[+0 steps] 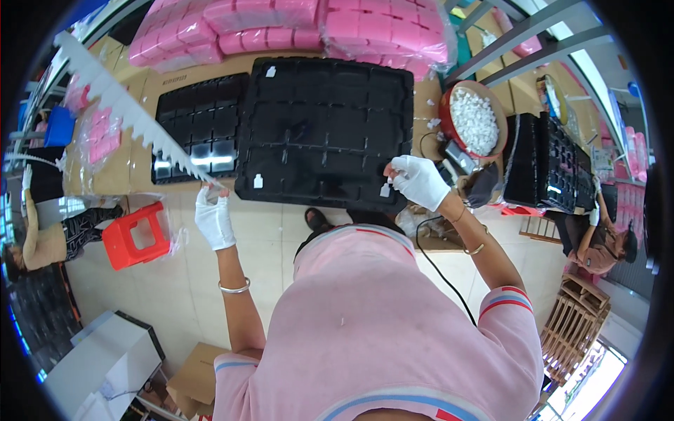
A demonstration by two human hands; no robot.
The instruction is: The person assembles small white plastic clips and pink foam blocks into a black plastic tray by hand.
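Observation:
My left hand (214, 216), in a white glove, pinches the near end of a long white strip (126, 109) with a row of small white tags along it; the strip runs up and to the left over the table. My right hand (419, 181), also gloved, holds a small white tag (385, 189) at the near right edge of a large black compartment tray (326, 130). A few white tags lie in the tray's pockets, one at its near left (258, 181) and one at its far left (270, 71).
A second black tray (200, 126) lies to the left on the cardboard-covered table (140, 165). Pink foam blocks (295, 28) are stacked at the back. A red bowl (449, 126) of white pieces stands right, by stacked black trays (551, 161). Red stool (135, 236) below left. Other people sit at both sides.

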